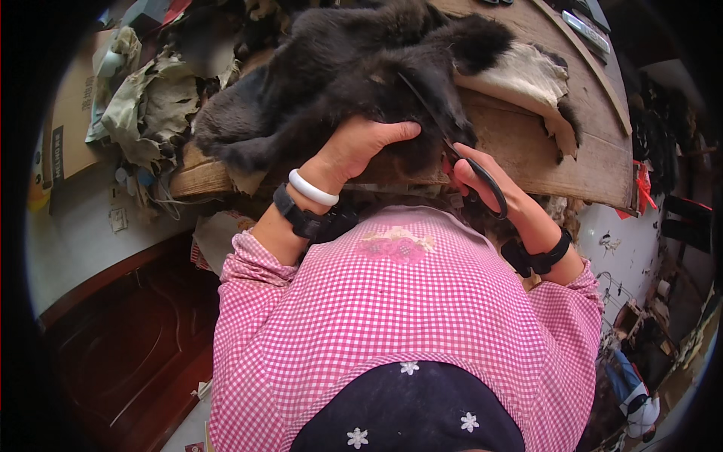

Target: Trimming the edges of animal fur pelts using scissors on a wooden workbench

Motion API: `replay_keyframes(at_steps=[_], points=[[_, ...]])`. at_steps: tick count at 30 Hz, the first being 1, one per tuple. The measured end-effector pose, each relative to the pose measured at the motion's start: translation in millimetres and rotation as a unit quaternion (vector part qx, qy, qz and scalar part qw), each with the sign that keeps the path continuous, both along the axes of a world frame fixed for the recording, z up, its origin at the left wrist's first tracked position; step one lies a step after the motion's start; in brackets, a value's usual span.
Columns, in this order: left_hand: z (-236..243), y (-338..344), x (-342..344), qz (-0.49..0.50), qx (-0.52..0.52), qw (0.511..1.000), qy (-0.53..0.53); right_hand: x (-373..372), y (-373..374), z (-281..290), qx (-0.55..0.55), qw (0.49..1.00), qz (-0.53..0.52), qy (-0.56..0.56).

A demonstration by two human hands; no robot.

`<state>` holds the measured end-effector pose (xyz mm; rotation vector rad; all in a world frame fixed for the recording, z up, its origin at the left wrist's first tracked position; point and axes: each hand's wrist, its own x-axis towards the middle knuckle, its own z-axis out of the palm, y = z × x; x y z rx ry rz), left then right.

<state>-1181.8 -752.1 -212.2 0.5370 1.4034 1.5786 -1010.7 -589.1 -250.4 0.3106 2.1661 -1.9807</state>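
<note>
A dark brown fur pelt [331, 71] lies heaped over the near edge of a wooden table [520, 143]. My left hand [361, 145] grips its near edge, the thumb lying on top and the other fingers hidden in the fur. In my right hand [507, 181] is a pair of scissors [497, 197] with black handles, its loops around the fingers. The blades point away from me, up against the fur to the right of my left thumb. Exactly how far they are parted, I cannot tell.
To the right of the pelt, a piece with its pale skin side up [520, 79] hangs toward the table edge. Crumpled pale hides [154, 105] and a cardboard box [75, 151] are at the left. A silvery bar-shaped object [586, 32] sits far right, and a red bag [644, 188] hangs beyond the table corner.
</note>
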Motion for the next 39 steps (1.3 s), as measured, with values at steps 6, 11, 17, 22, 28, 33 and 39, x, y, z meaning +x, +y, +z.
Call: replay_keyframes(at_steps=[6,11,17,22,28,33,39], points=[[5,-3,1,0.028,0.000,0.999,-0.021,7,1,6,-0.051,0.997,0.005,-0.056],[-4,-8,-2,0.083,0.036,0.996,-0.012,11,2,11,0.001,0.994,0.013,-0.112],[-2,-9,0,0.060,0.006,0.996,-0.063,11,-2,4,-0.071,0.996,0.022,-0.054],[-2,-9,1,0.026,0.014,0.997,-0.075,-1,-4,-2,-0.056,0.997,0.042,-0.027],[-5,-13,-1,0.032,-0.007,0.995,-0.096,-3,-4,-1,-0.084,0.995,0.047,-0.016],[-10,-16,-6,0.037,-0.007,0.998,-0.049,0,-3,8,-0.097,0.992,0.031,-0.069],[-1,-18,-9,0.032,0.015,0.999,0.000,0,0,14,-0.025,0.993,0.036,-0.108]])
